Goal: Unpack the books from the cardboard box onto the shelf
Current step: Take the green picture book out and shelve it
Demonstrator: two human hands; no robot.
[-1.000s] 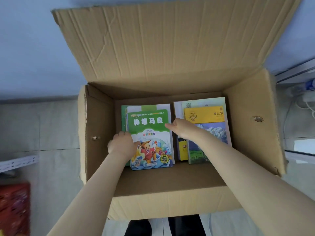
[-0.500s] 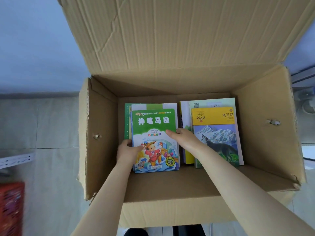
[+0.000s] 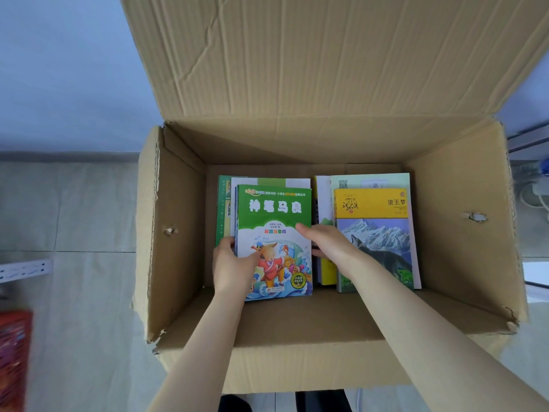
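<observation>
An open cardboard box [image 3: 178,203] stands on the floor with two stacks of books lying flat inside. On top of the left stack is a green picture book [image 3: 274,215] with a cartoon figure on its cover. My left hand [image 3: 231,266] grips the left edge of this stack, thumb on the cover. My right hand [image 3: 323,242] holds the stack's right edge, fingers tucked into the gap between the stacks. The right stack is topped by a yellow book with a wolf [image 3: 377,233]. No shelf is in view.
The box's back flap [image 3: 326,55] stands upright against a pale blue wall. A red crate [image 3: 13,358] sits at the lower left on the tiled floor, and a white perforated strip [image 3: 23,270] lies left of the box. Cables and a window frame are at the right.
Both hands have settled tighter on the two sides of the left stack, the left thumb now on the cover. My head has moved closer, so the box fills more of the view.
</observation>
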